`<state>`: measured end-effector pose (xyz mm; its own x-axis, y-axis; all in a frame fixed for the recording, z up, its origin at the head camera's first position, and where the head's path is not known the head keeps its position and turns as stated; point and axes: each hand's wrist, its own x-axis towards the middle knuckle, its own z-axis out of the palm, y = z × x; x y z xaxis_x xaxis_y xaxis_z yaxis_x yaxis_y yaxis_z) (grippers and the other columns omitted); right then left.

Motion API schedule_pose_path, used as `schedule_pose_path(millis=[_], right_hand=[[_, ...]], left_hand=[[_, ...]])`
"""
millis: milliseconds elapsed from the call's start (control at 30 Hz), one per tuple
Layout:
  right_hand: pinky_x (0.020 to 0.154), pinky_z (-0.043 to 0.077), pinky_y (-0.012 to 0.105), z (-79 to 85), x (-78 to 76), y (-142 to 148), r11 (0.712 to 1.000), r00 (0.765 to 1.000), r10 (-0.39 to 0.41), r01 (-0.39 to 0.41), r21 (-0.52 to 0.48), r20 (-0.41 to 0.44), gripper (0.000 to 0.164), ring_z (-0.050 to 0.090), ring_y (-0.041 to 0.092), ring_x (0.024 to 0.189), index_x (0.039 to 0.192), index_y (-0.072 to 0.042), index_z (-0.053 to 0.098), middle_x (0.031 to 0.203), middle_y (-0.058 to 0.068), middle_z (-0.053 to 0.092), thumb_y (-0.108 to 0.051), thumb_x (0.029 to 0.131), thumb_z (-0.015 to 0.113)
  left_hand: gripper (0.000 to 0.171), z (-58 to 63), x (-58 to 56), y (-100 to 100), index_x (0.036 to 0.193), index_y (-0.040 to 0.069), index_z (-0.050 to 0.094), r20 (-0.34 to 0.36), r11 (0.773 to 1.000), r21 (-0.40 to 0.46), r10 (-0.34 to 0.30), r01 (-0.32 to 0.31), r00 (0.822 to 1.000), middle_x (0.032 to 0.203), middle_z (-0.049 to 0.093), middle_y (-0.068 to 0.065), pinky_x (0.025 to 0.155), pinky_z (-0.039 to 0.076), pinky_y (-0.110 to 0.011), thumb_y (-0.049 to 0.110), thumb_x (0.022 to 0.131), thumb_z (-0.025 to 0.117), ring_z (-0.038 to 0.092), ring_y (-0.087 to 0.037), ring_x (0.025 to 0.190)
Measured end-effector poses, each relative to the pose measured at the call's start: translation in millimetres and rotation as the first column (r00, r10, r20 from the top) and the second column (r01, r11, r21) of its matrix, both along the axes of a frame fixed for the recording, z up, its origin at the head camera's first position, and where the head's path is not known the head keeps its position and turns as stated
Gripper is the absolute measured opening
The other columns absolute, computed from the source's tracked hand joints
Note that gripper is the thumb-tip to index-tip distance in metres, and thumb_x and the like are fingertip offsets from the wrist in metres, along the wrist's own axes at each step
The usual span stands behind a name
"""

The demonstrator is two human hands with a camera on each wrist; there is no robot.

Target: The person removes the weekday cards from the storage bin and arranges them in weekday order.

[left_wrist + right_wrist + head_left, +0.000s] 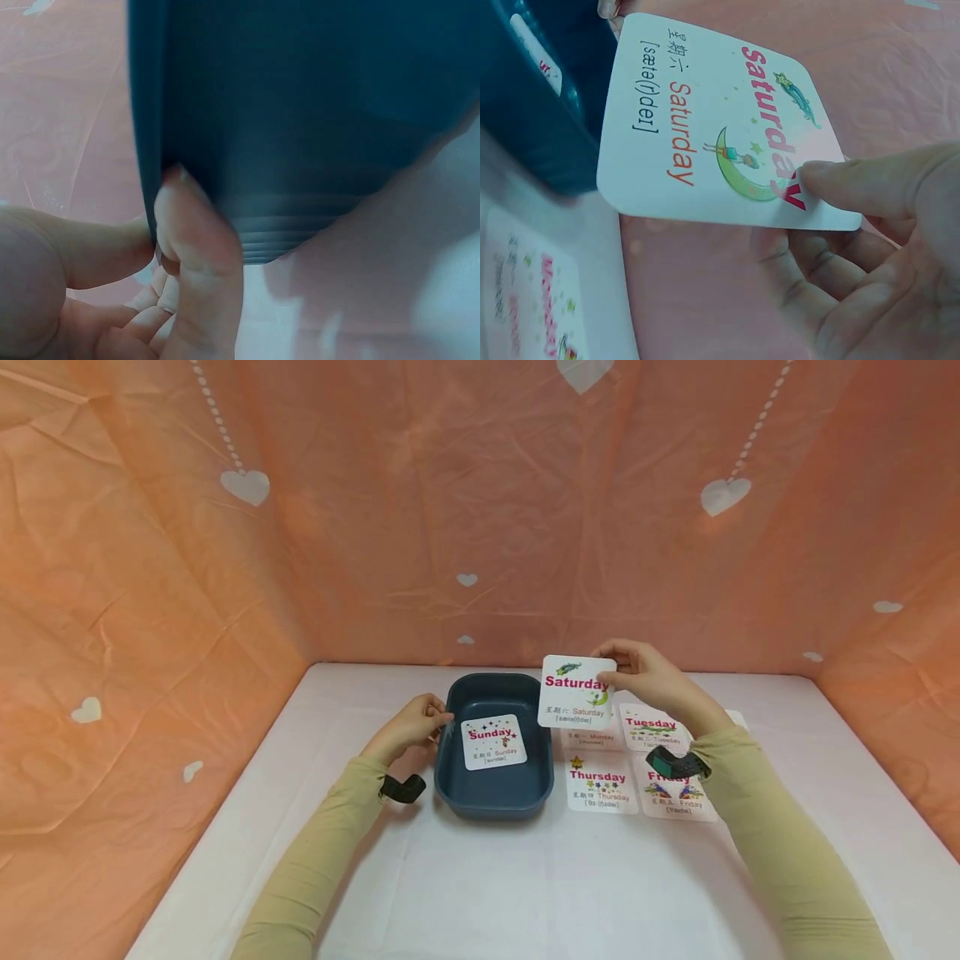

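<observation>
My right hand (647, 677) pinches the Saturday card (705, 127) at its edge, thumb on the printed face and fingers behind. In the head view this Saturday card (573, 693) is held up beside the right rim of a dark blue tray (491, 797) and covers part of the Monday card (592, 739). The thumb and a finger of my left hand (416, 722) pinch the tray's left rim; the left wrist view shows this grip on the wall (262, 112) close up. Inside the tray lies the Sunday card (495, 743), face up and slightly turned.
Right of the tray, face-up cards lie in rows: Thursday (602, 783), Tuesday (651, 731) and Friday (678, 802), the last two partly under my right forearm. Another card (737, 718) peeks out behind that arm. Orange cloth (420, 527) with hearts walls the white table (480, 893).
</observation>
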<state>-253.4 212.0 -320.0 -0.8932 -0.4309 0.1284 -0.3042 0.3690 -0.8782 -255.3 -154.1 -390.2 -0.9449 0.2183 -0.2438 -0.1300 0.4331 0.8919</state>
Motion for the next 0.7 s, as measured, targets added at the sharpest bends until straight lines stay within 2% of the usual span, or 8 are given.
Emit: schedule_pose_path(millis=[400, 700], right_hand=[[0.079, 0.049, 0.025, -21.0, 31.7, 61.5, 0.988, 0.991, -0.123, 0.118, 0.099, 0.050, 0.034, 0.061, 0.013, 0.094, 0.124, 0.001, 0.052, 0.117, 0.019, 0.057, -0.013, 0.095, 0.061], [0.076, 0.048, 0.022, -34.1, 51.0, 105.7, 0.956, 0.979, -0.205, 0.200, 0.215, -0.001, 0.037, 0.057, 0.001, 0.096, 0.125, 0.000, 0.053, 0.116, 0.016, 0.060, -0.019, 0.095, 0.062]], left_hand=[[0.018, 2.1, -0.9, -0.4, 0.107, -0.001, 0.046, 0.010, 1.000, -0.006, 0.004, -0.004, 1.000, 0.080, 0.050, -0.011, 0.052, 0.050, -0.029, 0.012, 0.098, 0.054, 0.052, -0.017, 0.062], [0.017, 2.9, -1.1, -2.0, 0.106, -0.001, 0.045, 0.013, 1.000, -0.016, 0.013, -0.013, 1.000, 0.079, 0.049, -0.011, 0.051, 0.049, -0.027, 0.012, 0.098, 0.054, 0.053, -0.018, 0.062]])
